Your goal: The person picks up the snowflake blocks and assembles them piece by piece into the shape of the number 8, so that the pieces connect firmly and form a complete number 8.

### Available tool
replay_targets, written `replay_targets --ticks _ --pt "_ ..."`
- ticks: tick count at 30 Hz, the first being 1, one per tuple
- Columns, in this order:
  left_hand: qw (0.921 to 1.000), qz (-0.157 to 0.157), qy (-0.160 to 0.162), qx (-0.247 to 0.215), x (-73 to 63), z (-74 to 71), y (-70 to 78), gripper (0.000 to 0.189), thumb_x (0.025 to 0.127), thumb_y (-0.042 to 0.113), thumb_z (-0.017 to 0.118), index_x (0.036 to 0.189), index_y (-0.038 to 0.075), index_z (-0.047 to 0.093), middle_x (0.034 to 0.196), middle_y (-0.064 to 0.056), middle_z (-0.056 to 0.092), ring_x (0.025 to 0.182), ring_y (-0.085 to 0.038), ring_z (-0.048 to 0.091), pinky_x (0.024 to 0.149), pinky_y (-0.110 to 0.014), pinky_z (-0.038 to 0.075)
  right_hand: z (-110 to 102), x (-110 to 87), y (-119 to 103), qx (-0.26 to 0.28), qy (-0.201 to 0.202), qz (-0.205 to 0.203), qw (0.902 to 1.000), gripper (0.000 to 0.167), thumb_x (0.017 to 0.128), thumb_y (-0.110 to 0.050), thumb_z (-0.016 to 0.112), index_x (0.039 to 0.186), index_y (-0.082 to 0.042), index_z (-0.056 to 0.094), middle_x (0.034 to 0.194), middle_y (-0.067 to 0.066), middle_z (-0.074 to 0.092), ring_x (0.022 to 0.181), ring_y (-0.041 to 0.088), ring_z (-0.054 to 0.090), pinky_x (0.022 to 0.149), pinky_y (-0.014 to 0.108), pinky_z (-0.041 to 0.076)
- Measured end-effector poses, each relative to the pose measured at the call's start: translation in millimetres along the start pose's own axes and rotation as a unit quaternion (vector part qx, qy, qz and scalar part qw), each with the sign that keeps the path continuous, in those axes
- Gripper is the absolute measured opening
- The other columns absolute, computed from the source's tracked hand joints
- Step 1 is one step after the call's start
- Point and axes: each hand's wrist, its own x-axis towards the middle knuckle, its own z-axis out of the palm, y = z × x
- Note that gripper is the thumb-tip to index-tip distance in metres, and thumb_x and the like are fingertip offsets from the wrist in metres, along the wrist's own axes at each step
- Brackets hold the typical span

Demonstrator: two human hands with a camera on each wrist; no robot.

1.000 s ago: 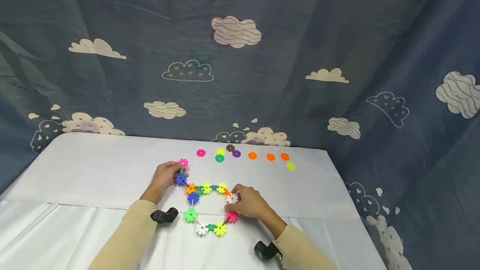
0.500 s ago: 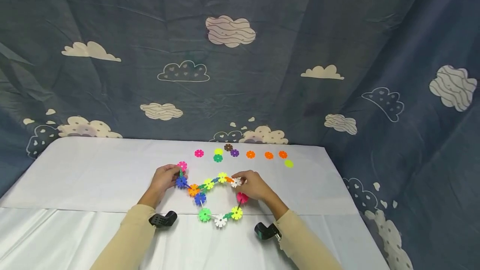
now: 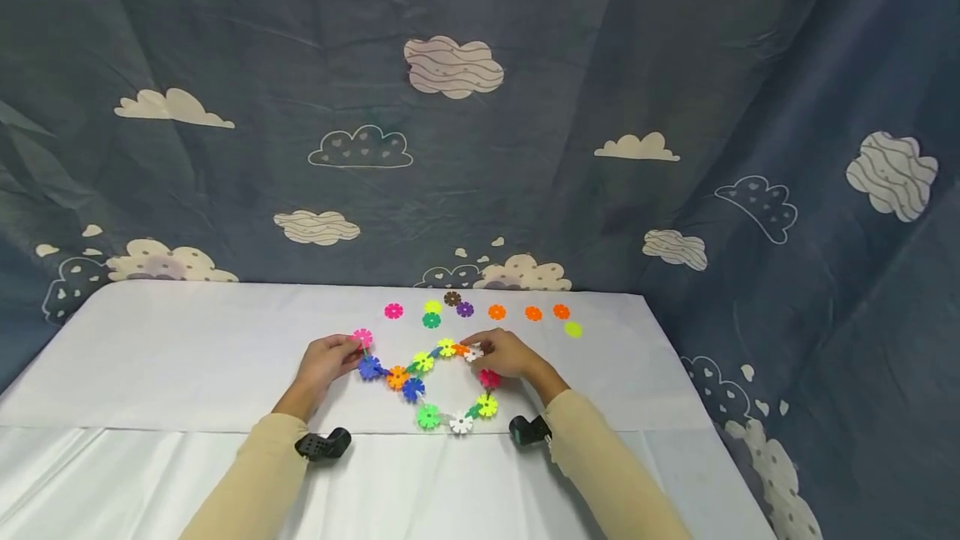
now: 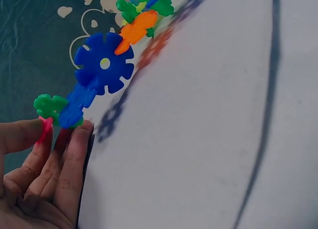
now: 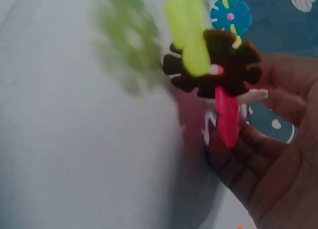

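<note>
A chain of notched plastic snowflake discs, linked into a ring with a tail, stretches between my hands. At the tail's left end my left hand (image 3: 328, 367) pinches a pink disc (image 3: 363, 338) between thumb and fingers. Linked near it are a blue disc (image 3: 370, 368) and an orange disc (image 3: 397, 377). My right hand (image 3: 512, 357) pinches a white disc (image 3: 472, 353) on the ring's far right side. The ring's near side has a green disc (image 3: 428, 417), another white disc (image 3: 461, 422) and a yellow disc (image 3: 487, 405). A brown disc (image 5: 233, 65) shows by the right fingers in the right wrist view.
Loose discs lie along the table's far side, among them a pink one (image 3: 393, 311), a purple one (image 3: 465, 309) and several orange ones (image 3: 533, 313). Behind the white-covered table (image 3: 187, 357) hangs a dark cloud-print curtain (image 3: 525, 190).
My right hand has moved away from me and slightly right, carrying the ring along; the ring's near side has swung right and farther off. My left hand keeps its hold almost in place.
</note>
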Motion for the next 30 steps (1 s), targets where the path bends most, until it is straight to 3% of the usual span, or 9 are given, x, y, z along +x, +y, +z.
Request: replay_targets --ticks 3,6,11,15,20,23,26,30 --pt "1.0000 0.004 -0.002 0.000 -1.6 -0.1 3.0 0.027 0.100 0.010 0.050 0.117 -0.011 0.054 0.107 -0.015 0.062 0.082 -0.008 0.060 0.076 -0.020 0.056 -5 -3.6 10 0.033 0.034 -0.006 0.9989 0.038 0.086 -0.023 0.073 0.123 -0.016 0.067 0.101 0.004 0.061 0.086 0.020 0.053 0.073 0.032 0.051" --pt "1.0000 0.001 -0.003 0.002 -2.2 -0.2 4.9 0.029 0.101 0.011 0.049 0.119 -0.011 0.053 0.113 -0.018 0.060 0.085 -0.010 0.059 0.077 -0.020 0.056 -16 -7.8 30 0.070 0.103 0.001 0.9923 0.034 0.086 -0.019 0.073 0.118 -0.011 0.068 0.096 0.006 0.061 0.082 0.021 0.055 0.065 0.029 0.051" --pt "0.9999 -0.010 -0.002 0.007 -2.6 -0.1 3.5 0.029 0.101 0.011 0.050 0.120 -0.011 0.053 0.116 -0.020 0.059 0.087 -0.011 0.059 0.077 -0.020 0.056 -37 -18.7 76 0.093 0.232 0.068 0.9659 0.024 0.086 -0.012 0.072 0.109 -0.004 0.069 0.088 0.008 0.058 0.083 0.023 0.052 0.066 0.027 0.046" --pt "0.9998 -0.016 -0.003 0.008 -1.9 0.1 1.2 0.030 0.101 0.012 0.050 0.120 -0.010 0.053 0.115 -0.019 0.059 0.088 -0.012 0.059 0.078 -0.021 0.056 -52 -25.2 105 0.102 0.285 0.123 0.9451 0.029 0.086 -0.009 0.070 0.113 0.000 0.066 0.092 0.012 0.057 0.087 0.027 0.051 0.072 0.033 0.046" --pt "0.9998 -0.018 -0.001 0.002 -0.5 -1.9 -1.7 0.029 0.101 0.011 0.050 0.120 -0.011 0.053 0.113 -0.018 0.060 0.085 -0.009 0.059 0.076 -0.020 0.055 -56 -20.1 126 0.116 0.291 0.194 0.9297 0.046 0.087 -0.012 0.070 0.129 -0.001 0.054 0.106 0.018 0.053 0.097 0.030 0.048 0.087 0.041 0.047" --pt "0.9997 -0.024 0.000 0.003 -0.1 -1.5 -3.5 0.029 0.101 0.011 0.050 0.121 -0.009 0.054 0.114 -0.018 0.060 0.085 -0.009 0.059 0.076 -0.020 0.055 -55 -17.2 132 0.111 0.277 0.223 0.9279 0.046 0.090 -0.013 0.068 0.131 0.001 0.052 0.118 0.022 0.053 0.107 0.034 0.049 0.098 0.045 0.045" --pt "0.9997 -0.024 -0.001 0.007 1.4 -1.0 -3.9 0.029 0.101 0.012 0.050 0.121 -0.008 0.054 0.117 -0.018 0.059 0.089 -0.011 0.059 0.079 -0.020 0.055 -57 -14.7 132 0.106 0.268 0.236 0.9279 0.041 0.092 -0.012 0.066 0.127 0.002 0.054 0.125 0.024 0.052 0.112 0.035 0.049 0.102 0.046 0.043" --pt "0.9998 -0.019 0.008 0.009 4.5 1.5 -1.6 0.028 0.101 0.013 0.050 0.120 -0.007 0.054 0.120 -0.019 0.057 0.093 -0.013 0.058 0.080 -0.021 0.055 -62 -12.0 129 0.100 0.271 0.232 0.9287 0.036 0.091 -0.012 0.066 0.123 0.002 0.054 0.119 0.023 0.052 0.108 0.034 0.048 0.101 0.046 0.044"
